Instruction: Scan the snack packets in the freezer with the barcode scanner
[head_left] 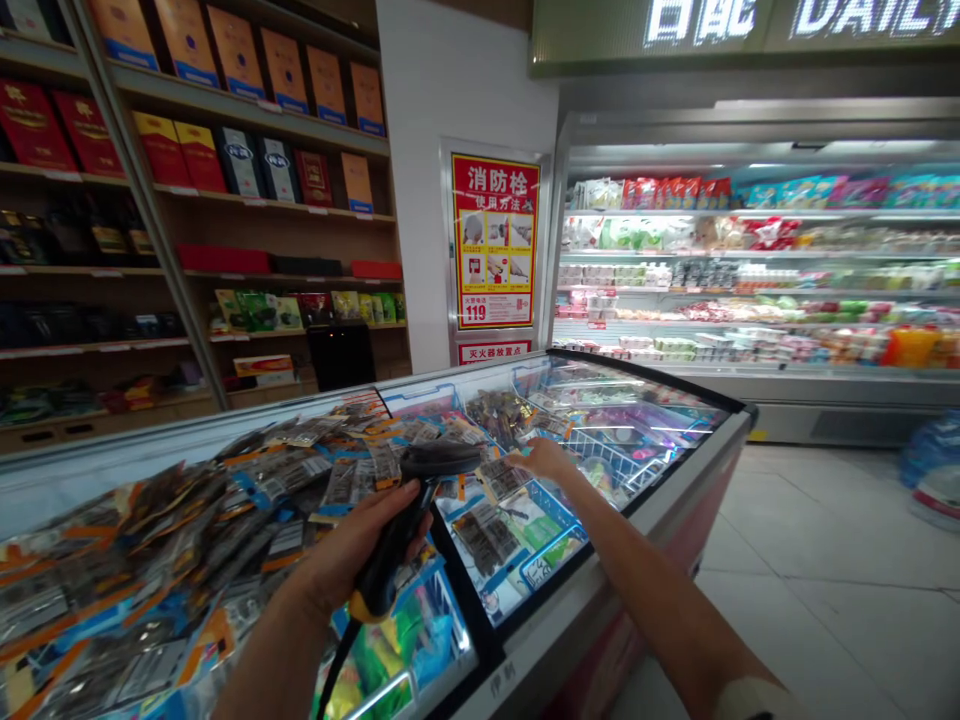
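Observation:
My left hand (358, 548) grips a black barcode scanner (420, 500) with a yellow base, its head pointing right over the chest freezer's glass lid (637, 420). A cord hangs down from its handle. My right hand (541, 458) reaches forward and rests on a small dark packet (504, 478) lying on the glass. Several similar dark packets with orange and blue edges (225, 520) are spread in a heap across the lid's left part.
The freezer's corner (739, 415) juts toward a tiled aisle (825, 560) on the right. An open refrigerated case (757, 270) lines the back wall. Wooden shelves of boxed goods (240, 170) stand at left. A red fire-hydrant sign (493, 240) hangs between them.

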